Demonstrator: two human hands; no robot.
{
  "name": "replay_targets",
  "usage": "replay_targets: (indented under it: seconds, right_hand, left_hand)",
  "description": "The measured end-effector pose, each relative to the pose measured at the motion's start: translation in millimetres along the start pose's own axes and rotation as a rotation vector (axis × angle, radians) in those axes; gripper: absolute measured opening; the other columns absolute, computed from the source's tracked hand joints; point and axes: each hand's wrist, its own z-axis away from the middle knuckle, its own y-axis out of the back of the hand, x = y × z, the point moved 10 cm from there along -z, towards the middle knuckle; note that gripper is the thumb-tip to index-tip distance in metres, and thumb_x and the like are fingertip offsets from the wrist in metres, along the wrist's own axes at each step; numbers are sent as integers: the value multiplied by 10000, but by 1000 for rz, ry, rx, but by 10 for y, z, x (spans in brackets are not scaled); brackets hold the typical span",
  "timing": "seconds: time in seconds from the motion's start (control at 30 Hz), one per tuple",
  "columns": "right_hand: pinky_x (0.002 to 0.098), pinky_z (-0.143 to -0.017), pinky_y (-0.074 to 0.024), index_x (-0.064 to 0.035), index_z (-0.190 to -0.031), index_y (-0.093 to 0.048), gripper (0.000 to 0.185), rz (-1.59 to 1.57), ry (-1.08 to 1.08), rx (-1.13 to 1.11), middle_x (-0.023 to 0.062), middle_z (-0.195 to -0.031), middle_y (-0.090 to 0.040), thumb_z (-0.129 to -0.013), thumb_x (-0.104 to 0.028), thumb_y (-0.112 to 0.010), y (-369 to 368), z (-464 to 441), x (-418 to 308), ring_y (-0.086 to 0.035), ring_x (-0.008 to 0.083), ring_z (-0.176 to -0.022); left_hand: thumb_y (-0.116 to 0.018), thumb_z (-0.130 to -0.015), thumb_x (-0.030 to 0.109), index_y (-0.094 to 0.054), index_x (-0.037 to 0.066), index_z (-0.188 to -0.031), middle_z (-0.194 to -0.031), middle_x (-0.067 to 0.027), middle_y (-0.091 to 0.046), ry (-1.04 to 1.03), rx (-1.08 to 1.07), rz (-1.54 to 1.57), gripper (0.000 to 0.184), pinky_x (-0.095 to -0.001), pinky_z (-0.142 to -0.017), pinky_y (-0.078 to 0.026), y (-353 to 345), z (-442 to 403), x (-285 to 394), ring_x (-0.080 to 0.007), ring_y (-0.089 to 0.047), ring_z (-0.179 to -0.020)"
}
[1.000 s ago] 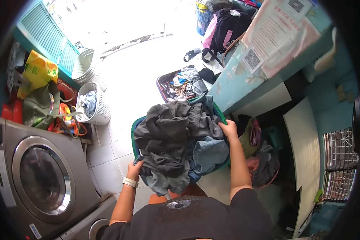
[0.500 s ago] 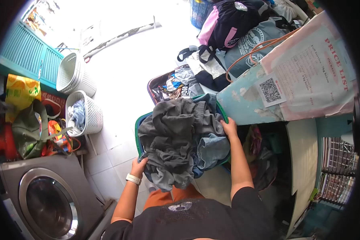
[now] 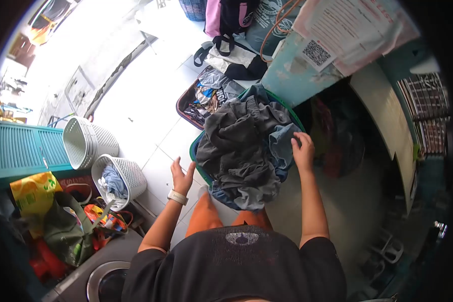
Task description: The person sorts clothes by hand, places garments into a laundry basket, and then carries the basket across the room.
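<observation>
A green laundry basket [image 3: 200,170] sits in front of my legs, heaped with dark grey clothes [image 3: 231,138] and some blue denim [image 3: 282,146]. My left hand [image 3: 183,177] is just left of the basket, fingers spread, holding nothing. On the other side, my right hand [image 3: 303,150] hovers at the basket's right edge beside the denim, its fingers apart and slightly curled. Whether its fingertips touch the cloth I cannot tell. Behind the green basket stands a second, dark red-brown basket [image 3: 184,111] with mixed clothes inside.
White baskets [image 3: 128,173] stand at left, one with clothes in it, above bags [image 3: 65,221] and a washing machine [image 3: 105,282]. A turquoise counter [image 3: 297,83] with a price list is at upper right, a black-and-white bag [image 3: 234,60] beside it.
Both hands have let go of the green basket's rim and moved apart from it. The basket now sits lower, by the dark red-brown basket. My view has turned and shifted.
</observation>
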Motion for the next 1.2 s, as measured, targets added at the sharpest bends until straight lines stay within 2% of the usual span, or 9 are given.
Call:
replay_targets:
  seconds: [0.2,0.3,0.47,0.6,0.8,0.97,1.03,1.13,1.2]
  right_hand:
    - [653,-946,-254,-187,-872,-662,143,189,-224,-33,-46,-1009,-571,-760,-269,-692,14,1311,-887,-519,205,-1045]
    - [710,-977,-164,-145,-1006,-637,373,292,-263,-180,10,-1166,-501,-715,-358,-728,-132,1626,-1129,-446,226,-1152]
    - [719,-993,-117,-111,-1154,-566,572,364,-338,-240,48,-1287,-418,-680,-365,-760,-213,1882,-1001,-366,244,-1244]
    - [718,-1000,-102,-113,-1150,-562,540,411,-350,-294,71,-1294,-410,-689,-312,-761,-298,2010,-769,-352,263,-1262]
    - [707,-985,-151,-133,-1142,-569,488,302,-283,-273,74,-1269,-444,-717,-302,-740,-233,2040,-678,-399,262,-1232]
    - [540,-925,-353,-107,-1142,-573,490,-370,-204,22,69,-1105,-575,-732,-327,-729,268,1430,-996,-576,249,-1018]
    - [400,-844,-456,-85,-1132,-580,460,-472,-152,26,100,-1020,-624,-749,-301,-717,281,1118,-1097,-613,268,-940]
    - [340,-790,-487,-41,-1088,-594,318,-256,171,448,141,-991,-637,-807,-181,-648,712,667,-1280,-624,263,-940]
    - [303,-832,-468,-15,-1056,-594,249,-808,-98,362,104,-1038,-632,-845,-148,-590,967,546,-1086,-607,210,-945]
  left_hand:
    - [-658,-789,148,-646,69,-931,-1042,-134,-592,-537,-249,234,162,-413,-869,-420,155,-533,1784,-341,-545,-985]
    - [-660,-764,115,-656,83,-909,-1031,-112,-589,-797,-230,183,148,-414,-861,-421,-5,-353,2219,-328,-536,-988]
    - [-682,-721,111,-667,102,-882,-1002,-69,-584,-817,-138,-20,163,-406,-848,-416,-160,-44,2196,-291,-505,-989]
    - [-743,-662,365,-691,104,-857,-991,-44,-587,-939,-351,-134,330,-394,-841,-393,-356,583,2317,-276,-505,-984]
    - [-659,-688,174,-683,75,-847,-831,-93,-645,-707,-471,-105,190,-407,-778,-454,-883,411,2203,-304,-581,-860]
    - [-647,-713,109,-674,33,-940,-840,-129,-658,-908,-436,258,241,-362,-770,-471,-245,363,3610,-291,-605,-801]
    - [-631,-703,126,-677,51,-873,-839,-110,-660,-1009,-539,340,192,-369,-793,-457,-116,632,4093,-298,-590,-808]
    - [-649,-734,86,-673,32,-942,-850,-120,-652,-1258,-662,371,217,-359,-834,-454,97,1052,4548,-279,-595,-848]
    - [-658,-756,87,-656,42,-998,-905,-102,-649,-1319,-617,335,246,-357,-864,-437,196,1072,4570,-254,-594,-882]
